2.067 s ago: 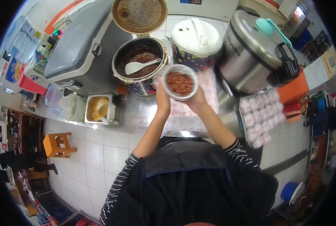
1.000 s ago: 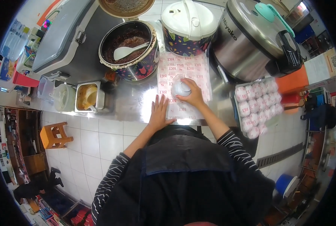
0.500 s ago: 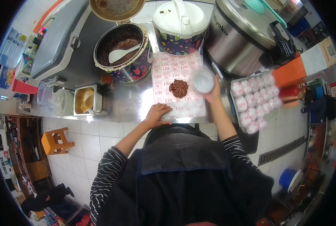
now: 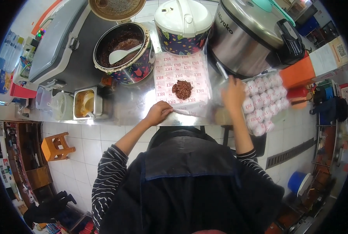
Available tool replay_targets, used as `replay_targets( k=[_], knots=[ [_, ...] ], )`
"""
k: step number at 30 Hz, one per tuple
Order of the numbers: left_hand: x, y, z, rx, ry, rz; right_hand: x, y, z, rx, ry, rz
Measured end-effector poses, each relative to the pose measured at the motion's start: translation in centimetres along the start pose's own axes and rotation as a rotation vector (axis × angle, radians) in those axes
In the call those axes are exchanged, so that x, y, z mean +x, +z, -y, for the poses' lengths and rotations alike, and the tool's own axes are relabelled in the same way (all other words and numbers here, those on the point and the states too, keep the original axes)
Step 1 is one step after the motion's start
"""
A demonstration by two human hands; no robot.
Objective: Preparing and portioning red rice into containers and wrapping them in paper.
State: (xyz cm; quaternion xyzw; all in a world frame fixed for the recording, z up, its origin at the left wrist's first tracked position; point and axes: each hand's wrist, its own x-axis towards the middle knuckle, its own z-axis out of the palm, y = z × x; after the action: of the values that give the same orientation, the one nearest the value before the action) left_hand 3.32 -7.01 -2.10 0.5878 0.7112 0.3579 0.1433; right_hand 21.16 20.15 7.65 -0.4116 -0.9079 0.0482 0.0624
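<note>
Rice (image 4: 182,90) on paper (image 4: 181,70), left hand (image 4: 159,112) pinching edge

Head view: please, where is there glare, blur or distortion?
Head view: bright glare on the steel table; head view: right hand motion-blurred, left hand clearer; head view: fisheye bends the cabinet near the black rim.

Wrapping paper (image 4: 166,80): thin, smooth. On it, grain mound (image 4: 182,90): rough, lumpy. Beneath it, countertop (image 4: 129,107): glossy metal, strong glare. Right of paper, wrapped balls (image 4: 264,98): paper outside, matt. Beyond paper to right, large cooker (image 4: 240,46): satiny metal body. Straight beyond paper, lidded pot (image 4: 177,21): smooth white plastic top. Left of paper, open pot (image 4: 137,68): glossy patterned shell. Near side of paper, apron (image 4: 189,162): matt cloth.
</note>
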Motion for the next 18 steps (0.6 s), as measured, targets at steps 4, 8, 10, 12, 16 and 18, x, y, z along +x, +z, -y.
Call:
replay_targets(
  k=[4,8,10,12,16,18],
  knots=[
    [1.1,-1.0,-0.7,-0.211,-0.262,-0.024,-5.4,3.5,5.2,0.174,-0.676,-0.098],
    [2.1,-2.4,-2.8,0.002,-0.081,-0.06,-4.3,7.8,4.4,0.284,-0.622,0.082],
    [1.7,-2.7,-3.2,0.178,0.066,-0.061,-3.8,7.8,3.6,0.299,-0.682,-0.036],
    [0.2,-0.9,-1.4,0.198,0.026,0.055,-3.4,7.6,2.7,0.291,-0.766,0.146],
    [0.3,-2.5,-1.3,0.261,-0.116,0.433,-3.6,6.5,1.7,0.108,-0.823,0.544],
    [0.4,-4.4,-2.5,0.218,-0.146,0.493,-3.6,5.6,1.8,0.255,-0.808,0.724]
  ],
)
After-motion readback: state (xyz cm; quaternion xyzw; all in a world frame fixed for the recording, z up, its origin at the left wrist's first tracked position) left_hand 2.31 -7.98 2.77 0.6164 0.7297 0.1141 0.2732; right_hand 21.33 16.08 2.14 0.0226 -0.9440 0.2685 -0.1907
